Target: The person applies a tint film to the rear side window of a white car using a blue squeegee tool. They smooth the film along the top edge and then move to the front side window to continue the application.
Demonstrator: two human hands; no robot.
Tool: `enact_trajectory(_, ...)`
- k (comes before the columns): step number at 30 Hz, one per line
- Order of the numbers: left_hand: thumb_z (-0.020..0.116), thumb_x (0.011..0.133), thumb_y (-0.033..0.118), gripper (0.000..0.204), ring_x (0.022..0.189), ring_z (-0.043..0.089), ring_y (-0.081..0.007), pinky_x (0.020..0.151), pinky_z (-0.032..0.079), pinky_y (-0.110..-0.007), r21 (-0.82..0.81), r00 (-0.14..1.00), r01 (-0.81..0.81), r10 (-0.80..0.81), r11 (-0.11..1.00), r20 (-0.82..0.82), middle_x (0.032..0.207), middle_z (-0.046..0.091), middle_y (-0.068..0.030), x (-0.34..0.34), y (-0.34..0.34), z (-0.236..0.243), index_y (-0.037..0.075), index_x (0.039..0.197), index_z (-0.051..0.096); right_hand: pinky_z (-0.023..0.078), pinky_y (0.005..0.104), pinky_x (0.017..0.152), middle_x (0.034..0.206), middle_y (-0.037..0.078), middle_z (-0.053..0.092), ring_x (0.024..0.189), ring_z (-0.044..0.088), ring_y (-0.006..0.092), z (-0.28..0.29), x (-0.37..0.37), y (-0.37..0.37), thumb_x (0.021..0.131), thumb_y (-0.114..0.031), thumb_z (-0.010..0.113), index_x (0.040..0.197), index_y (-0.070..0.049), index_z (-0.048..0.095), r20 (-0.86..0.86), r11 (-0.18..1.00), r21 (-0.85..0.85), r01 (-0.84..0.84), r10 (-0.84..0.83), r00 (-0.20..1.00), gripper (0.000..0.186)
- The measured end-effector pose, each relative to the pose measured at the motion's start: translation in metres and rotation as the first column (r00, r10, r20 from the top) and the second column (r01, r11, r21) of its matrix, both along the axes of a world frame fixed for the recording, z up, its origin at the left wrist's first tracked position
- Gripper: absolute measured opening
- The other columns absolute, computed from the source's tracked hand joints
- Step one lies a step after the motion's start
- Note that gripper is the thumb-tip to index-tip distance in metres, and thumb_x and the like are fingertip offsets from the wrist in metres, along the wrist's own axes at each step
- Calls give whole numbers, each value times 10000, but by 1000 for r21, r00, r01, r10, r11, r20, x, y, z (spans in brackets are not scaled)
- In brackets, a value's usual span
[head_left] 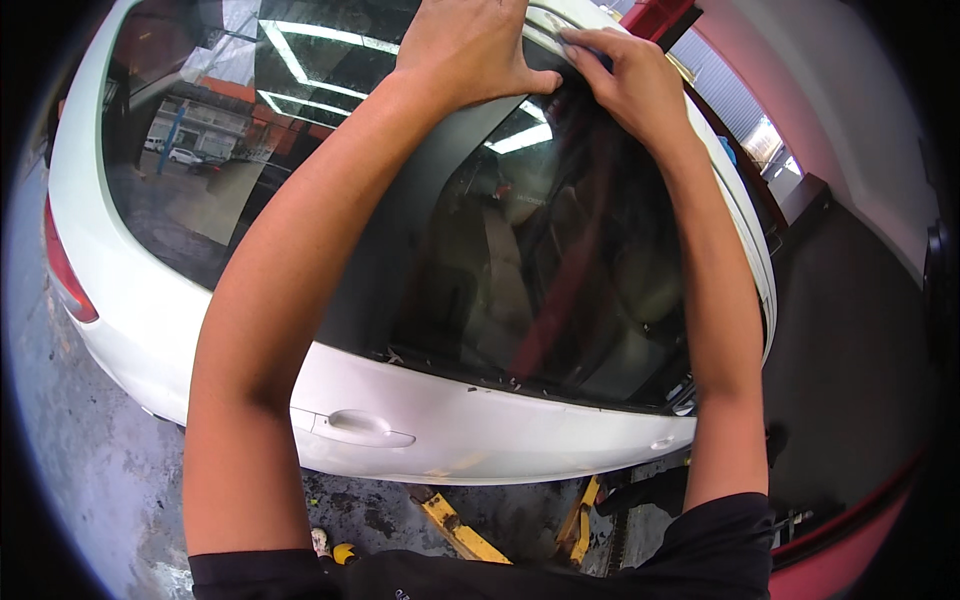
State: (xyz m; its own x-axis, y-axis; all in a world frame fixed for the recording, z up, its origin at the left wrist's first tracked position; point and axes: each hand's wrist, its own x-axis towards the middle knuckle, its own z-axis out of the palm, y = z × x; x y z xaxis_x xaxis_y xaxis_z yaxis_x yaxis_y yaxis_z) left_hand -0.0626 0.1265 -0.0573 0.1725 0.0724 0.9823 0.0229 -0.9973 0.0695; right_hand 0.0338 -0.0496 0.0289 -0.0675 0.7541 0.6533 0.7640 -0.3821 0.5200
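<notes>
- The dark window [590, 240] of the white car [250, 315] spreads from the centre toward 1 o'clock, facing you.
- Nearest your body, at 7 o'clock, is the door handle [360, 428]; it looks clear of both your forearms.
- Along the window's lower edge, at 6 o'clock, lie small flecks [515, 384]; best wiped off before a palm drags them across the glass.
- Your left hand [470, 55] is up at 12 o'clock, thumb out toward the right; its other fingers are hidden or cut off, so you cannot tell whether they grip.
- Your right hand [640, 85], at 1 o'clock, has its fingers bent, tips at the window's upper edge beside the white frame [745, 235]; whether they pinch anything cannot be told.
- At that reach, light, even fingertip pressure should serve better than pushing, with both hands working close together.
- Farther down, at 6 o'clock, a yellow lift arm [460, 530] shows below the car; mind your footing.
</notes>
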Motion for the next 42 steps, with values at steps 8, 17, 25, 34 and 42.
enact_trajectory(8, 806, 716, 606, 1227, 1450, 438, -406, 1233, 269, -555, 13, 994, -37, 35, 999, 102, 1481, 511, -286, 14, 10, 0, -116, 1553, 275, 572, 437, 799, 1011, 99, 769, 949, 728, 322, 4, -1, 6, 955, -369, 662, 1170, -204, 782, 85, 1000, -2, 15, -14, 996, 296)
enact_trajectory(17, 807, 713, 611, 1236, 1448, 440, -404, 1233, 275, -547, -50, 1000, 5, -5, 999, 8, 1495, 497, -295, -5, 2, 5, -103, 1564, 265, 571, 442, 797, 1044, 100, 767, 964, 722, 335, 7, -2, 9, 951, -341, 659, 1149, -189, 786, 23, 1000, -10, 22, -22, 1000, 280)
enact_trajectory(25, 811, 706, 603, 1241, 1486, 395, -387, 1245, 255, -549, -19, 999, 14, -13, 1000, 33, 1539, 456, -279, 7, 8, 4, -96, 1570, 258, 569, 459, 826, 1052, 106, 765, 985, 719, 334, 7, -7, 12, 957, -319, 648, 1145, -162, 785, 90, 1000, -18, 24, -22, 996, 280)
enact_trajectory(34, 759, 724, 719, 1216, 1494, 377, -395, 1245, 231, -564, -24, 998, -7, 9, 1000, 63, 1544, 460, -258, 17, 11, 2, -48, 1563, 327, 551, 420, 877, 1123, 104, 759, 1035, 707, 346, -6, -9, 6, 976, -375, 643, 1208, -168, 766, -223, 995, 92, 38, -17, 975, 334)
enact_trajectory(42, 669, 903, 637, 626, 1349, 510, -334, 1163, 295, -522, -37, 954, -143, 148, 989, 262, 1402, 597, -153, 36, 8, 12, 177, 1327, 697, 521, 340, 894, 1125, 167, 751, 1000, 711, 237, 5, -19, -55, 1024, -286, 639, 1384, -114, 662, -341, 986, 163, 43, 15, 940, 399)
